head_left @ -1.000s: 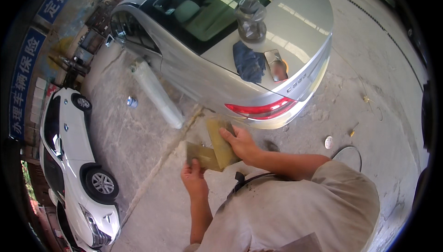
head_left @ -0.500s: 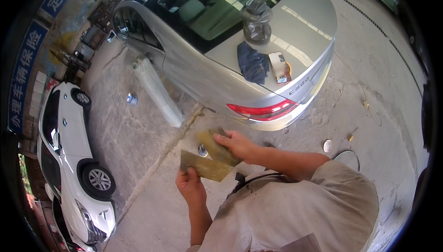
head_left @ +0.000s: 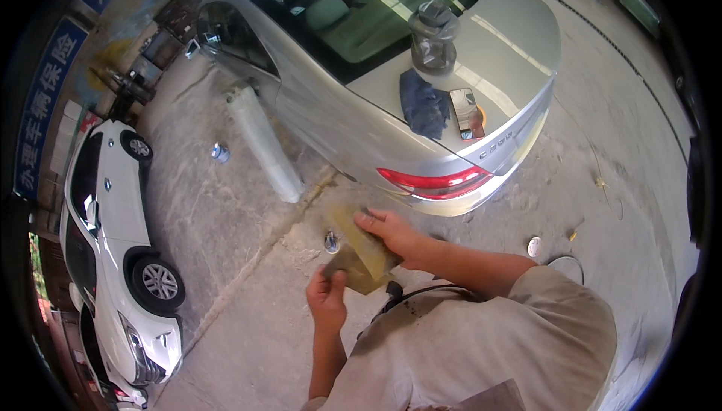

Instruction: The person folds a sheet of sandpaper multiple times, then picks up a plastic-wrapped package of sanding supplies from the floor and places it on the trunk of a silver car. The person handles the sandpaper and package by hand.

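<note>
My left hand grips the lower left edge of a thin, flat yellow-brown sheet. My right hand pinches a second sheet of similar colour between thumb and fingers. It stands tilted against the first one, overlapping and partly covering it. Motion blurs both, and I cannot make out their material. They are held above the floor, in front of my body, a short way from the silver car's rear corner and red tail light. Just left of the sheets, a small can shows on the floor beyond.
On the silver car's boot lid lie a dark plastic bag, dark blue cloth and a phone. A plastic-wrapped roll and a blue-white can are on the floor. A white car stands left; a round lid lies right.
My left hand has moved right and tilted its sheet, so the two sheets overlap more. The right hand's sheet is turned more upright. The view has shifted slightly.
</note>
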The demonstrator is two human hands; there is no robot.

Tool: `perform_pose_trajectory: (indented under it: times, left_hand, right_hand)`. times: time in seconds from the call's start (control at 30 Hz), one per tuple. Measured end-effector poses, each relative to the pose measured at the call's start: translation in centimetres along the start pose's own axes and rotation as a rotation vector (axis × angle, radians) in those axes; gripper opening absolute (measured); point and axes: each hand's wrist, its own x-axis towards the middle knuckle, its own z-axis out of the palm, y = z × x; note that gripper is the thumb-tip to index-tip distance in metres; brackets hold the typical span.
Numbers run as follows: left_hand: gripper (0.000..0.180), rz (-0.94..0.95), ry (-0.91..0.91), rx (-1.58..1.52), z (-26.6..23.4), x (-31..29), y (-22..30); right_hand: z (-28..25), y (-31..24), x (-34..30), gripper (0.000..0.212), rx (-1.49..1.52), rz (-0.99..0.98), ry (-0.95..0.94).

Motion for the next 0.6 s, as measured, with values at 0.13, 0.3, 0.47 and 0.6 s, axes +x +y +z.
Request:
perform_pose_trajectory:
  times: [0.13,0.3,0.47,0.6]
  left_hand:
    - [0.024,-0.122,0.024,-0.136,0.5,0.0,-0.6]
    - [0.038,-0.394,0.17,-0.873,-2.1,1.5,-2.0]
    - [0.044,-0.224,0.042,-1.133,-2.7,3.3,-1.4]
    - [0.048,-0.237,0.004,-1.208,-3.3,5.1,-1.1]
  right_hand:
    - [0.6,-2.8,0.2,0.041,0.134,-0.15,0.05]
    - [0.7,-1.3,-0.1,0.036,-0.067,-0.582,0.062]
    - [2.3,2.1,-2.4,0.034,-0.934,-0.948,-0.085]
    - [4.1,4.1,-4.0,0.045,-1.221,-1.302,-0.235]
